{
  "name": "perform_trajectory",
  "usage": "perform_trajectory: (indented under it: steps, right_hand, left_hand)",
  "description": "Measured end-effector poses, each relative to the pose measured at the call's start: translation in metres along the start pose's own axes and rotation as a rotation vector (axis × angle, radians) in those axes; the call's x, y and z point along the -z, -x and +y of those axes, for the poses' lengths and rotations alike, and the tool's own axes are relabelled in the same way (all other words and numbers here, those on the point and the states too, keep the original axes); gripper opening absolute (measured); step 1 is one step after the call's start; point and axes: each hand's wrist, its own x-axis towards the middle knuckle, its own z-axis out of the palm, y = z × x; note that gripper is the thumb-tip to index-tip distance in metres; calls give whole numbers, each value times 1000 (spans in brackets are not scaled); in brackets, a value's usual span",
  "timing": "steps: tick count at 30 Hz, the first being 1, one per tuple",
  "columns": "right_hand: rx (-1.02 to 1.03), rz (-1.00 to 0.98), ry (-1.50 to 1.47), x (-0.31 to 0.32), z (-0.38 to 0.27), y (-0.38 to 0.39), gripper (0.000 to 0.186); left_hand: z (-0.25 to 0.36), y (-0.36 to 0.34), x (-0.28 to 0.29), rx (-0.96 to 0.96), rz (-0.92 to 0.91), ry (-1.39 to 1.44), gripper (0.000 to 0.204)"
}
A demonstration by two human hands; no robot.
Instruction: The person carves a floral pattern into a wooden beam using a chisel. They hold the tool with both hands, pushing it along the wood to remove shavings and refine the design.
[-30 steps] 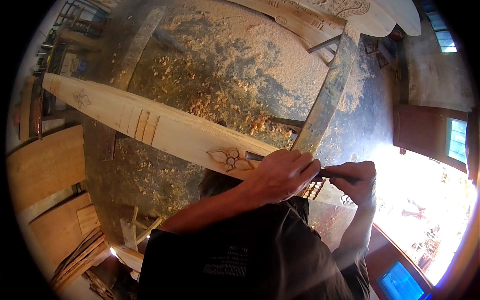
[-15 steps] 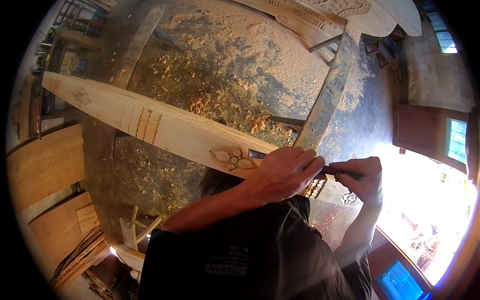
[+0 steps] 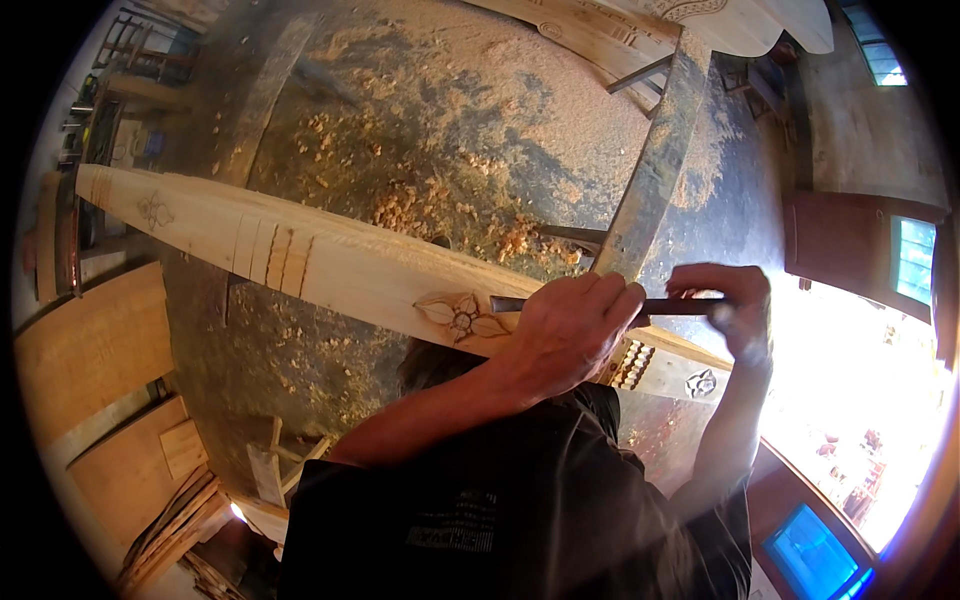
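Note:
My left hand point(image 3: 575, 335) is wrapped round the middle of a dark carving chisel point(image 3: 680, 306), resting over the pale wooden board point(image 3: 370, 260). The chisel lies nearly level, its blade tip just right of a carved flower point(image 3: 461, 317) in the board. At the other end of the handle is my right hand point(image 3: 742, 305). Its fingers bend above the handle with a gap between, and the thumb side is blurred against the handle's end. Right of my left hand, the board carries rows of small carved notches point(image 3: 633, 364) and another flower motif point(image 3: 700, 383).
A narrow wooden beam point(image 3: 655, 170) runs under the board. Shavings point(image 3: 400, 207) and sawdust cover parts of the dark floor point(image 3: 330, 350). Another carved board point(image 3: 610, 30) lies at the far side. Wooden panels point(image 3: 95, 340) lean at the left; a bright doorway point(image 3: 850, 400) opens at the right.
My right hand has loosened from the handle and risen slightly, its fingers lifting off. More of the handle shows, and the chisel lies more level. My left hand keeps its hold.

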Motion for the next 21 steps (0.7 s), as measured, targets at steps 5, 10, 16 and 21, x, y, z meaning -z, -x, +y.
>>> perform_trajectory:
  steps: [5,10,16,21]
  right_hand:
    - [78,425,133,55,46,8,119]
    - [165,133,-328,20,26,-21,122]
    - [160,507,127,62,47,-7,104]
    - [93,144,-698,22,51,-30,116]
  left_hand:
    - [-2,0,-1,4,36,16,31]
    - [0,0,0,28,49,19,29]
    - [0,-3,0,12,74,30,27]
    - [1,-4,3,63,40,-5,26]
